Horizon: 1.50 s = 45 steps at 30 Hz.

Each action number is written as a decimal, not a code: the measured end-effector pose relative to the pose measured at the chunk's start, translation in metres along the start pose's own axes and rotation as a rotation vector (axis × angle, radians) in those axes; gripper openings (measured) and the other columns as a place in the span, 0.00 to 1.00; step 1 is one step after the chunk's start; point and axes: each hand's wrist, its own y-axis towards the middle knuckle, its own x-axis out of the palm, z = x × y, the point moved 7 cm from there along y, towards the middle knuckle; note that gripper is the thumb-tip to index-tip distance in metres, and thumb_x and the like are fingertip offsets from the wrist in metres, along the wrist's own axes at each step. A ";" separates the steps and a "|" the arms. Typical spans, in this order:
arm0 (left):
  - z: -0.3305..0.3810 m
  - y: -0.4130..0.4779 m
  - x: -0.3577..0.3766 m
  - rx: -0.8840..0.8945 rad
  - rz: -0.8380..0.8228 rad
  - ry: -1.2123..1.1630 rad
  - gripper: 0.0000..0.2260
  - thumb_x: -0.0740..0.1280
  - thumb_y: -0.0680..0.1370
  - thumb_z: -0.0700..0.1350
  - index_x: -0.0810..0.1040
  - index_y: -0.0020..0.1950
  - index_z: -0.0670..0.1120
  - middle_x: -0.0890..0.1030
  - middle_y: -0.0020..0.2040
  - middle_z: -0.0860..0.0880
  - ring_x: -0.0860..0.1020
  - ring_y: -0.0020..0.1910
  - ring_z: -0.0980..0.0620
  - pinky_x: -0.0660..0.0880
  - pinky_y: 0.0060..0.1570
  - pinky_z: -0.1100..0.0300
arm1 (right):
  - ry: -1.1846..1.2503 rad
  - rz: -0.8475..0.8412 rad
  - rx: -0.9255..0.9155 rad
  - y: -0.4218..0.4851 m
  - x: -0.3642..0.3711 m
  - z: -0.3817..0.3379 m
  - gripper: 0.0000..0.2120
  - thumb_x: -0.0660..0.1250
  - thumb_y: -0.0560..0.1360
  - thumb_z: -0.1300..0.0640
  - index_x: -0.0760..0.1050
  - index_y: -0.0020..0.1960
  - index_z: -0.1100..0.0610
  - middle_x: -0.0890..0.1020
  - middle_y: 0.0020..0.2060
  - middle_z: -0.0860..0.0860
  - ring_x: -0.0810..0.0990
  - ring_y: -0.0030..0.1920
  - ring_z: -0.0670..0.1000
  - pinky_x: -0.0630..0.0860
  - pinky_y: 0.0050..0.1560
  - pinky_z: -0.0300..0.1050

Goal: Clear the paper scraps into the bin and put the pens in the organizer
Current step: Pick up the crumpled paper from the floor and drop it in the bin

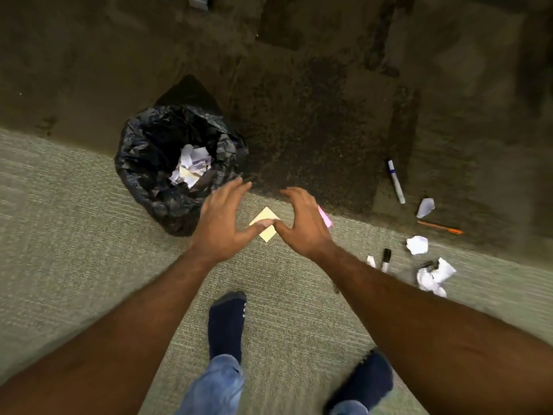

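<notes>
Pale green carpet (89, 229) here, yellow sticky note (267, 218) lying between both thumbs, left hand (223, 218) and right hand (302, 224) spread wide and empty, bin (134, 151) just left.

Dress noted from above. Left forearm (125, 322) and right forearm (419, 307): bare to the frame edge, as are left hand (223, 223) and right hand (302, 223). Legs: faded blue denim jeans, left leg (217, 384) and right leg (348, 410). Feet: dark navy socks, left sock (226, 327), right sock (369, 381). Left sock carries small white marks (244, 310) along one edge, possibly stitching; too blurred to be sure.
</notes>
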 end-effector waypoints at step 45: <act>0.196 0.025 0.408 0.661 -0.689 0.694 0.17 0.68 0.76 0.52 0.74 0.64 0.54 0.72 0.62 0.47 0.70 0.60 0.46 0.74 0.56 0.48 | -0.019 0.208 0.826 -0.219 -0.028 0.406 0.25 0.71 0.73 0.49 0.71 0.67 0.54 0.71 0.64 0.55 0.71 0.63 0.56 0.72 0.65 0.53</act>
